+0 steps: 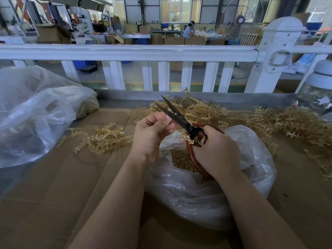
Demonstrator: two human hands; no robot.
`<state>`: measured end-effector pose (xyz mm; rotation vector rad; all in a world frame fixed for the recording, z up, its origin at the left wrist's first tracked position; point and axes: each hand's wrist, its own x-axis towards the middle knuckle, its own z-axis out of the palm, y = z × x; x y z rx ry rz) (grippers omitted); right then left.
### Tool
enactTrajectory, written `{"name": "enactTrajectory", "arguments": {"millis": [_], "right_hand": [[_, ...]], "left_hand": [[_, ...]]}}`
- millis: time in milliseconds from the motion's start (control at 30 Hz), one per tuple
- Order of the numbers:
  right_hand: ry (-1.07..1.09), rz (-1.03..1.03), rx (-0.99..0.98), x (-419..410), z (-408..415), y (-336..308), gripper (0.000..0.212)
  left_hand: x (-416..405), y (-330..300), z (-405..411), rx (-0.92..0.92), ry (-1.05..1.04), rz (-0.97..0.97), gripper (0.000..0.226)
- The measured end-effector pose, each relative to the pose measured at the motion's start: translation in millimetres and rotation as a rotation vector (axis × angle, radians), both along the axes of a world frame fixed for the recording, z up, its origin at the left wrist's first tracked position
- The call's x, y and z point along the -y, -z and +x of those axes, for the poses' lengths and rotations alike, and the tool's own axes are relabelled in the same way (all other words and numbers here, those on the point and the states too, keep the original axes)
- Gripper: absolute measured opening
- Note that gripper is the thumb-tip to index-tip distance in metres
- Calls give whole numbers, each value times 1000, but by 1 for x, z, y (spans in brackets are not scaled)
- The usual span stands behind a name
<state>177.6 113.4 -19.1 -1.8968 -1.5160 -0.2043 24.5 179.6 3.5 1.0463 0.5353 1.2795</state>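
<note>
Trimming job, est. partway: clear bag (206, 198) near-centre already holds a heap of cut bits (181, 161), but big tangles (287, 123) of uncut tan plastic remain far-centre, right and left on the cardboard top (53, 186). L hand (152, 133) raised over bag, fingers curled, thumb + forefinger pinching a plastic strip (184, 136); its free end shows betw. the hands. R hand (215, 151) wrapped tight round red loop handles of scissors (179, 118), blades parted a little, tips aimed far-left, alongside L fingertips. Cut not yet made.
</note>
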Motion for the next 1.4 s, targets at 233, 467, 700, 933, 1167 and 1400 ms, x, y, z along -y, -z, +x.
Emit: {"name": "enactTrajectory", "arguments": {"millis": [233, 467, 700, 933, 1167, 1400], "right_hand": [[17, 14, 10, -1, -2, 0, 44], [16, 2, 3, 1, -2, -2, 41], [13, -8, -3, 0, -3, -3, 40], [3, -5, 2, 1, -3, -4, 41], [-12, 6, 24, 4, -3, -7, 44], [-8, 43, 24, 7, -5, -9, 47]], "left_hand": [[1, -1, -2, 28, 18, 9, 13], [0, 0, -4, 35, 23, 14, 5], [0, -1, -3, 38, 18, 3, 5], [0, -1, -3, 35, 20, 18, 9], [-3, 2, -4, 59, 35, 35, 5], [-4, 3, -4, 59, 38, 42, 16]]}}
